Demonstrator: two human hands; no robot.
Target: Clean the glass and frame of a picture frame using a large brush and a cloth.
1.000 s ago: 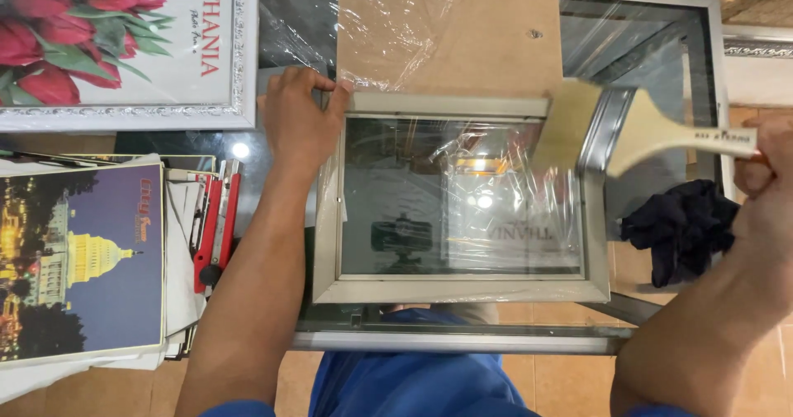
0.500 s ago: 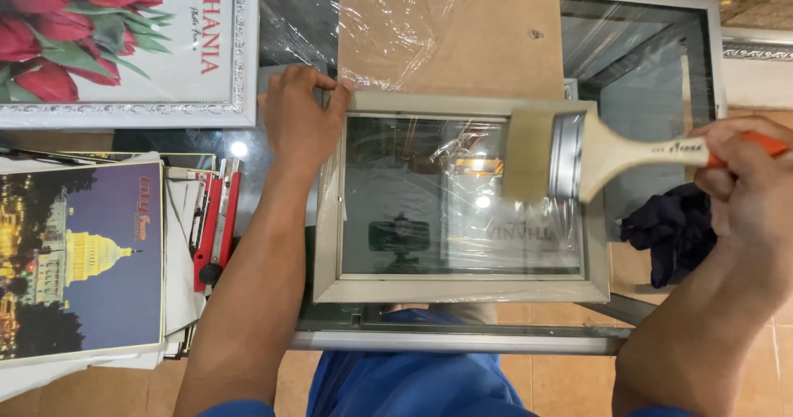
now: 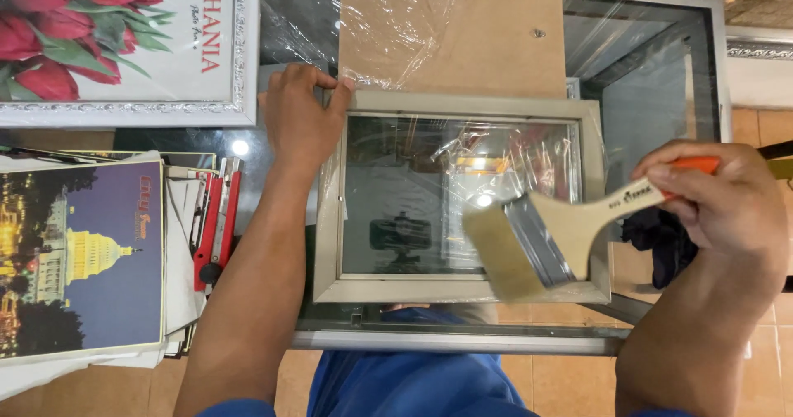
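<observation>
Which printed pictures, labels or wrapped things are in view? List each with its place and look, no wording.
Tulip print: top left, rectangular, red flowers, ornate white frame.
Night building print: left, on a paper stack, purple and gold.
Plastic-wrapped board: top centre, brown.
Brush: right hand's grip, small dark print on its pale handle.

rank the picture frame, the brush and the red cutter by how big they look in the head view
1. picture frame
2. brush, though it is nearer the camera
3. red cutter
</observation>
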